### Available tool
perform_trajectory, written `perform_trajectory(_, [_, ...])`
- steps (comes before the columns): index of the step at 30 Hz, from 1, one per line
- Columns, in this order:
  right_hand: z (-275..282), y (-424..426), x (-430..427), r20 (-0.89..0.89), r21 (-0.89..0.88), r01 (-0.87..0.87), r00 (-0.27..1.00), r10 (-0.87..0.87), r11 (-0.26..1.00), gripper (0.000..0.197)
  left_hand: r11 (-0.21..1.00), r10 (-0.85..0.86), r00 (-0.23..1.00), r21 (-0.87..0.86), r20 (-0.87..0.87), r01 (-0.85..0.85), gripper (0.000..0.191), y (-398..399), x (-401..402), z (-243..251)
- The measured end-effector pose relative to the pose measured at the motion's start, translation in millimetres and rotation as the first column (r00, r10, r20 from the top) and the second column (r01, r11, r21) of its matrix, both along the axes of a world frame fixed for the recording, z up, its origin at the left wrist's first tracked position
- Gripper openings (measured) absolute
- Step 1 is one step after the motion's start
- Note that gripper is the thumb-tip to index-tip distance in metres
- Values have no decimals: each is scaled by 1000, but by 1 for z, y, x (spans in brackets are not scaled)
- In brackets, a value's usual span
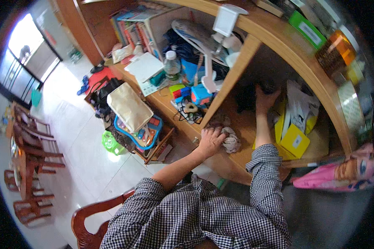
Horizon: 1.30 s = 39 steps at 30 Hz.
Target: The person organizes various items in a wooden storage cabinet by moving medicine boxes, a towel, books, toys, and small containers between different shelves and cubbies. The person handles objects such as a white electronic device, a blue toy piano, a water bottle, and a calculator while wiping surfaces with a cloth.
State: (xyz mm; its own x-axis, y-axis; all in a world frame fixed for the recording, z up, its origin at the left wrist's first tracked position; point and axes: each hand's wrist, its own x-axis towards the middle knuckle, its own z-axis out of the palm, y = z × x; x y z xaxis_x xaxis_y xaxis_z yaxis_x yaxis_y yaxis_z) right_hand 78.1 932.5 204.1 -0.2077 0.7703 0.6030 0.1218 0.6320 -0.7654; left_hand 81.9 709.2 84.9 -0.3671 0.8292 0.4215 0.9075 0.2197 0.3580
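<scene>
My left hand (pixel 212 141) is at the front edge of a wooden cabinet shelf (pixel 244 132), its fingers bent against a crumpled pale cloth (pixel 231 140). Deep in the dark compartment, my right hand (pixel 266 98) reaches toward the back, beside a black item (pixel 247 96). Shadow hides its fingertips, so whether it grips that item is unclear. Right of my right forearm stand a yellow box (pixel 295 141) with a white label and a white plastic bag (pixel 302 104) with dark print.
A wooden divider (pixel 232 81) separates this compartment from a cluttered one with a clear bottle (pixel 172 66), toys and books. Jars and boxes line the top (pixel 336 51). An open drawer (pixel 160 146) juts out at left, under a toy xylophone (pixel 143 133). A wooden chair (pixel 87 214) stands close by.
</scene>
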Motion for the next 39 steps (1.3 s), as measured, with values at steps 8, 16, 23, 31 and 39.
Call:
perform_trajectory(8, [-11, 39, -11, 214, 133, 15, 976, -44, 991, 72, 995, -62, 998, 75, 20, 60, 27, 9, -6, -12])
perform_trajectory(16, [48, -18, -13, 474, 40, -65, 880, 38, 997, 72, 973, -102, 981, -189, 166, 133, 40, 5, -23, 5])
perform_trajectory(23, [-81, -12, 47, 449, -132, -78, 884, 130, 988, 64, 985, -164, 953, -11, 254, 172, 41, 25, -14, 11])
perform_trajectory(31, [-104, -148, 168, 315, -250, -276, 883, 347, 928, 42, 988, -126, 990, -86, 54, 131, 39, 33, 57, 2])
perform_trajectory(39, [-110, -145, 250, 465, -45, 25, 885, -1, 999, 37, 888, -435, 890, -101, 135, 449, 48, 46, 124, 10])
